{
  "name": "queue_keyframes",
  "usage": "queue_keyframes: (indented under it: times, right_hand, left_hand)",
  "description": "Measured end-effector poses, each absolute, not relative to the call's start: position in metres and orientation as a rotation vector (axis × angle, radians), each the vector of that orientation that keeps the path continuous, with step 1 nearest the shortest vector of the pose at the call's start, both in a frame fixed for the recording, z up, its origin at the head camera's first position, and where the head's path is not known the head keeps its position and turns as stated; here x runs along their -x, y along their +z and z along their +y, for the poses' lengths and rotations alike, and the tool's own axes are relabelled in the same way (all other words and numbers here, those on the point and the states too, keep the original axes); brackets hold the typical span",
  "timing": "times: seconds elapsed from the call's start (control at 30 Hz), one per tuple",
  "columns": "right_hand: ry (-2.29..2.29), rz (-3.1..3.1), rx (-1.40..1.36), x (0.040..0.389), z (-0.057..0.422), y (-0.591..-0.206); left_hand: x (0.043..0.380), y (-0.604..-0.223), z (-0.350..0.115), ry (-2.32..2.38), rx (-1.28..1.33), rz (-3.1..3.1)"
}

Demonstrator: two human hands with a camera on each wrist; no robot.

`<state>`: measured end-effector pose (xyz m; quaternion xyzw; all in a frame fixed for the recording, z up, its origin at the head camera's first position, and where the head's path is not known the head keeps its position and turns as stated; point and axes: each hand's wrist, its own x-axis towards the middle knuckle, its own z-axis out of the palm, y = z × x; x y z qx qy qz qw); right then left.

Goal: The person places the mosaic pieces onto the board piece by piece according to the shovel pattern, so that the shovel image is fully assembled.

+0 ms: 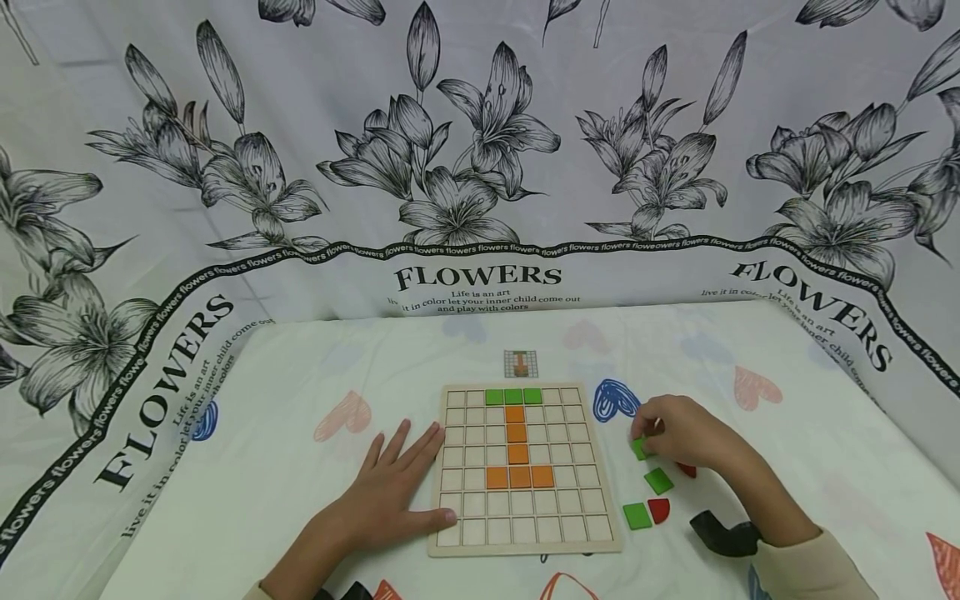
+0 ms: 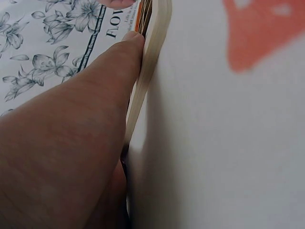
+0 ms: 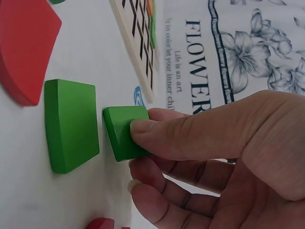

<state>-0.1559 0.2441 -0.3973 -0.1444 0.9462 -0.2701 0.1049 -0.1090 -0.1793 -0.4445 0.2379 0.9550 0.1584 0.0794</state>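
Note:
A wooden grid board (image 1: 525,547) lies on the cloth, with three green square tiles (image 1: 513,397) in its top row. Below them, orange square tiles (image 1: 517,454) form a column and a short row of three. My left hand (image 1: 390,492) is spread flat, its thumb and fingertips at the board's left edge. To the right of the board, my right hand (image 1: 678,429) pinches a green square tile (image 3: 126,132) between thumb and fingers. Another green tile (image 3: 74,125) lies close beside it, and a red rounded piece (image 3: 26,47) is near that.
A small pattern card (image 1: 521,364) lies beyond the board's far edge. Nearer me on the right are a green tile (image 1: 637,516) and a red quarter-round piece (image 1: 659,510). A black wrist strap (image 1: 723,533) shows by the right sleeve. Flower-printed cloth (image 1: 480,167) hangs behind.

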Motion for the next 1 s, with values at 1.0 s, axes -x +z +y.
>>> queue_keyframes:
  times: [1.0]
  right_hand:
    - [-1.063,2.635,0.497,0.1603,0.2423,-0.3981]
  left_hand:
    - [0.1089,-0.4442,-0.1798,0.484,-0.715,2.859]
